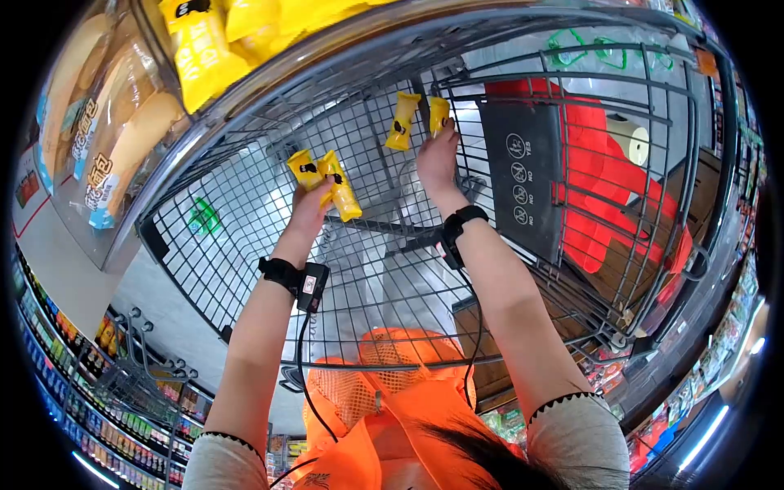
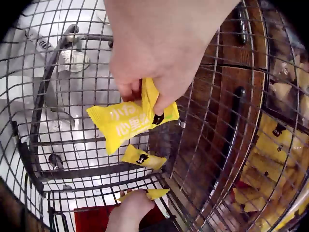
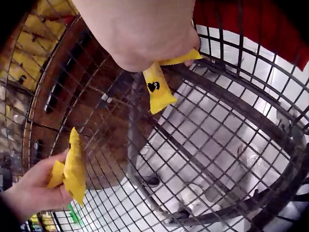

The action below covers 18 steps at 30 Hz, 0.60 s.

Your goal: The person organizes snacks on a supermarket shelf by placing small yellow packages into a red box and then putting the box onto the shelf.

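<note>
Wire shopping cart (image 1: 269, 216), one; its rim passes round both hands, and its mesh bears what is set down. Left hand (image 1: 310, 208), one: thumb and fingers clamped on two items, a yellow packet (image 1: 345, 198) and a second yellow packet (image 1: 301, 162), overlapping, presumably so that a single grip carries both. Right hand (image 1: 438, 162), one: well apart from the left, fingertips pinching a third yellow packet (image 1: 439, 113), probably because so small a wrapper needs no fuller grip. Loose yellow packet (image 1: 403, 122), one: inside the cart, between the hands and just beside the right, its weight seemingly left to the mesh. Black panel (image 1: 521, 167) with printed labels, one: to the right of the right hand, red material (image 1: 600, 167) beyond it. Stocked yellow packets (image 1: 204, 57), several, and bagged bread (image 1: 131, 151): outside the cart, beyond and left of the left hand, apparently grouped by kind for display. Wrist straps, two: one behind each hand, likely steadying the cameras.
</note>
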Available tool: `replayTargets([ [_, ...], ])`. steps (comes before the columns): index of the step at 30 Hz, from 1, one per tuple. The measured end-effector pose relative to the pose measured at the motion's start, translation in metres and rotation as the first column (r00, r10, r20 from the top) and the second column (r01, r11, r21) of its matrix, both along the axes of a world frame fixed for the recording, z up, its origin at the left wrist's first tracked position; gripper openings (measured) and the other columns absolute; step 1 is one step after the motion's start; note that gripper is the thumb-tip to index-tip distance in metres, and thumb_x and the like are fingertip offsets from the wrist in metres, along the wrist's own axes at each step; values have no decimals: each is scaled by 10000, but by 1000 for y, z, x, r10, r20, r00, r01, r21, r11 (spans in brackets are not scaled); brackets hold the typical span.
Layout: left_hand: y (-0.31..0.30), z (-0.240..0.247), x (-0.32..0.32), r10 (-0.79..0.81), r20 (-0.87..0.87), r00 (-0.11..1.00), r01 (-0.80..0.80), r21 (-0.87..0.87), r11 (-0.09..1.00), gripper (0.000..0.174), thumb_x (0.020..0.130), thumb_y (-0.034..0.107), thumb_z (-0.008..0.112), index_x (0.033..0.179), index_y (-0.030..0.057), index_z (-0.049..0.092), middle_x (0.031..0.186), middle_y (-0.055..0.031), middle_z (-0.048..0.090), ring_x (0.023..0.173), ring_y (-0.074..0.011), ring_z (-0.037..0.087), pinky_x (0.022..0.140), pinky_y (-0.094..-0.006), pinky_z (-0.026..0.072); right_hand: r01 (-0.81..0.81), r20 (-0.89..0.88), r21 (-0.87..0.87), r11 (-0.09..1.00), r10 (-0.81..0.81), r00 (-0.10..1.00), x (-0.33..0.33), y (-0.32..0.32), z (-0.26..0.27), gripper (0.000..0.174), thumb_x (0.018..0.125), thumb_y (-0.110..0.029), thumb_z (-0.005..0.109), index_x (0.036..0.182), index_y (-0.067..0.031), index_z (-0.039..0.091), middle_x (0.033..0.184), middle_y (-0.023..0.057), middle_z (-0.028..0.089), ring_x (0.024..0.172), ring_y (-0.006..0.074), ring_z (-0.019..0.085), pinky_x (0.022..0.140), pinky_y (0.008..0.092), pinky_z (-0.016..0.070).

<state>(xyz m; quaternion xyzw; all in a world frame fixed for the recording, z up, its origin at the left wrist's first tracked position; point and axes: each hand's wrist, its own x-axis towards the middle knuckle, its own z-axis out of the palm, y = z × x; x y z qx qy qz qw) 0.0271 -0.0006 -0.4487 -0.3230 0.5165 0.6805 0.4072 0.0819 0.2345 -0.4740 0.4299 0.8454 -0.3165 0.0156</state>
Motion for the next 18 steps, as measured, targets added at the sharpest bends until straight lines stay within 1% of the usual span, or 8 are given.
replayTargets([
  [3,2,-3,-2,-14,-24,1000,12,-101,995,381,803,73,660,1139,82,482,1091,-40,578,1038,-187,548,889,-347,431,-80,-152,13,997,81,985,-23,8,11,670,793,-59,568,1321,58,173,1194,317,345,1047,449,452,909,456,412],
  [6,12,5,-1,-3,-19,1000,2,-63,998,375,799,69,663,1131,76,490,1088,-36,582,1035,-177,548,867,-330,435,-132,-262,360,923,237,936,-39,19,16,619,788,-75,598,1310,26,279,1180,276,410,1019,409,487,904,432,422],
  [8,17,6,2,-23,-19,1000,23,-22,999,376,794,65,667,1127,69,491,1075,-34,588,1024,-177,554,859,-329,442,-326,-155,66,943,333,930,-42,24,16,548,714,-54,637,1227,-44,446,1199,198,442,1062,370,490,863,454,430],
  [9,21,11,5,-52,-18,998,52,-36,998,378,792,61,668,1127,68,493,1068,-34,590,1015,-179,560,858,-334,446,-363,1,-291,885,379,925,-45,25,28,446,790,-109,595,1220,-53,489,1137,150,537,1110,339,486,925,372,422],
  [12,29,18,17,-84,-2,997,83,-30,996,388,784,48,675,1127,66,495,1055,-36,595,984,-186,577,848,-345,455,-589,233,-371,718,686,689,-34,-2,12,423,785,-171,551,1189,-53,506,1243,127,452,1129,349,464,950,456,391],
  [13,32,23,19,-100,9,995,101,-53,993,395,782,46,677,1131,71,494,1054,-34,596,984,-188,577,845,-347,456,-585,232,-371,721,682,693,-23,-6,-3,423,785,-171,551,1189,-53,506,1243,127,452,1129,349,464,950,456,391],
  [15,29,22,20,-118,19,993,119,-49,992,433,776,34,680,1154,82,474,1070,-33,589,1012,-192,563,863,-357,446,-641,334,179,747,566,753,-5,-17,-24,450,810,-226,517,1214,-30,493,1320,132,396,1229,349,370,1016,484,306],
  [18,20,14,8,16,26,1000,-17,6,1000,435,782,27,671,1160,87,464,1089,-34,577,1040,-184,545,885,-361,431,-413,298,29,910,387,873,-17,-2,-19,469,814,-204,518,1240,-12,476,1408,140,296,1310,352,247,1042,519,226],
])
